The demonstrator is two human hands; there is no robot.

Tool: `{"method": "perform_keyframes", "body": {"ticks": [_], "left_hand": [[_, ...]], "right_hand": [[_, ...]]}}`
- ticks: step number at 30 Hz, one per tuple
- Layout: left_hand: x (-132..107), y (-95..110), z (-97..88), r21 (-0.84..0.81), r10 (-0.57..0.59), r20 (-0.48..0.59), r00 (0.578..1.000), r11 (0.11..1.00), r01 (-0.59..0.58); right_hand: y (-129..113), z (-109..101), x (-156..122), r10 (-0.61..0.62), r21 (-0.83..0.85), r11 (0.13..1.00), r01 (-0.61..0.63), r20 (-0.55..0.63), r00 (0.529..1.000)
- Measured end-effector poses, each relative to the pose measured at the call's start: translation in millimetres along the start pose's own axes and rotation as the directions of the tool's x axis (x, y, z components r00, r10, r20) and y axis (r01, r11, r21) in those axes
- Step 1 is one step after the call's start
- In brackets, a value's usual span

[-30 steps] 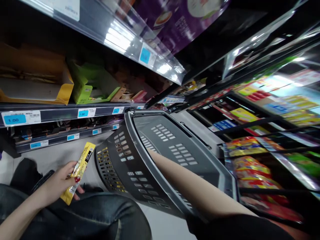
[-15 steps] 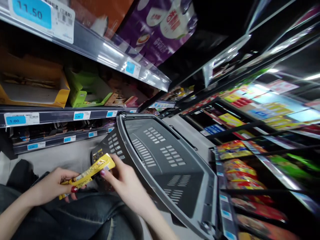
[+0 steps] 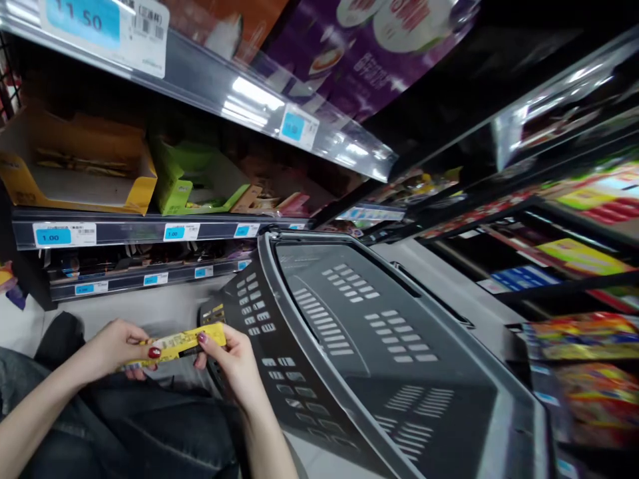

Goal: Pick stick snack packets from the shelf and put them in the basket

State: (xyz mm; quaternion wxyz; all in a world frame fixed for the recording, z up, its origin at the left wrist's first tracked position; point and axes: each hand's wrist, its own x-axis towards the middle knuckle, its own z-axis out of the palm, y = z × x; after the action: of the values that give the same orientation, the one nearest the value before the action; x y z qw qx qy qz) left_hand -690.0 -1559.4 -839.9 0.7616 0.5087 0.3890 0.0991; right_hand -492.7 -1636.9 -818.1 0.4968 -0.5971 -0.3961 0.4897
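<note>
From the head camera, looking down over the person's lap, both bare hands hold one long, flat yellow packet (image 3: 177,344) that lies nearly level between them, low in the left part of the view. The left hand (image 3: 117,346) takes the packet's left end: its grip is closed on it, the thumb with a red nail pressed on top and the fingers curled underneath. The right hand (image 3: 232,362) takes the right end, its grip pinching the edge between thumb and fingertips, with the forearm running down to the bottom edge of the picture. The packet hangs above the dark jeans (image 3: 150,426) and just beside the slotted outer wall of a dark grey shopping basket (image 3: 259,319), outside it. The basket stands tipped with its open mouth facing the camera, and the part of its inside that shows holds nothing. Behind the hands a strip of pale floor (image 3: 150,309) runs to low shelves. On the shelf above stand an open yellow display box (image 3: 74,166) and, to its right, an open green display box (image 3: 192,183); blue price tags (image 3: 53,235) line the shelf rails. Purple packs (image 3: 359,46) sit on the top shelf. To the right, blurred shelves carry bright packets (image 3: 579,332).
</note>
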Motion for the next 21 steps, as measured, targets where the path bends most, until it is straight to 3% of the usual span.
{"method": "perform_keyframes", "body": {"ticks": [6, 12, 14, 17, 19, 21], "left_hand": [[-5, 10, -10.6, -0.235, 0.084, -0.293, 0.952, 0.959, -0.157], [-3, 7, -11.1, -0.265, 0.075, -0.356, 0.931, 0.948, -0.177], [-4, 8, -12.1, -0.248, 0.098, -0.354, 0.930, 0.949, -0.195], [-9, 12, -15.6, -0.128, 0.235, -0.365, 0.901, 0.946, -0.298], [-16, 15, -18.5, 0.020, 0.387, -0.363, 0.847, 0.913, -0.408], [-24, 17, -21.2, 0.199, 0.578, -0.311, 0.755, 0.816, -0.543]], "right_hand": [[6, -5, 5, 0.035, 0.189, 0.982, -0.015, -0.101, 0.994], [8, 4, 6, 0.108, 0.286, 0.956, -0.071, -0.115, 0.988], [5, 2, 4, 0.054, 0.267, 0.963, -0.022, -0.114, 0.992], [-2, -7, 0, -0.144, 0.150, 0.976, 0.159, -0.102, 0.984], [-7, -14, -4, -0.291, 0.058, 0.954, 0.295, -0.069, 0.954], [-11, -19, -7, -0.405, -0.001, 0.914, 0.405, -0.018, 0.914]]}}
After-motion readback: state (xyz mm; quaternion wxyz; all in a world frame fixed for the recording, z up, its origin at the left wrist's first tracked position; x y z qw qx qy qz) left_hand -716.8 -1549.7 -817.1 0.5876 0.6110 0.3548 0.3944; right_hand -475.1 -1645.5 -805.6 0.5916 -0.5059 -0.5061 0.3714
